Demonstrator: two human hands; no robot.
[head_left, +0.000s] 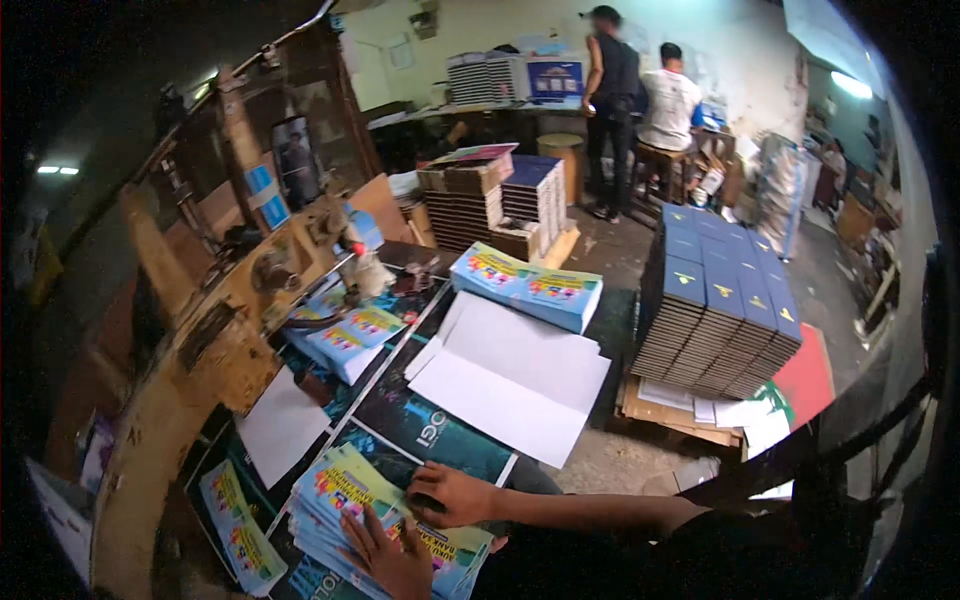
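Note:
A fanned stack of printed booklet covers, light blue, yellow and green [340, 484], lies on the near part of the table. My left hand [388, 558] rests on top of it, fingers spread and laid flat. At the stack's far right edge sits my right hand [455, 496], its fingers curled in; whatever they may hold is hidden. A narrow strip of the same print [238, 520] lies left of the stack. Beyond my hands are white sheets [510, 375], partly overlapping, and a neat pile of matching printed covers [525, 285].
An old wooden-and-metal machine [235, 345] stands along the left, with more printed covers [345, 335] beside it. Tall stacks of dark blue books [705, 300] stand on a low pallet to the right. More book stacks [465, 205] stand behind. Two people [612, 100] are at the back.

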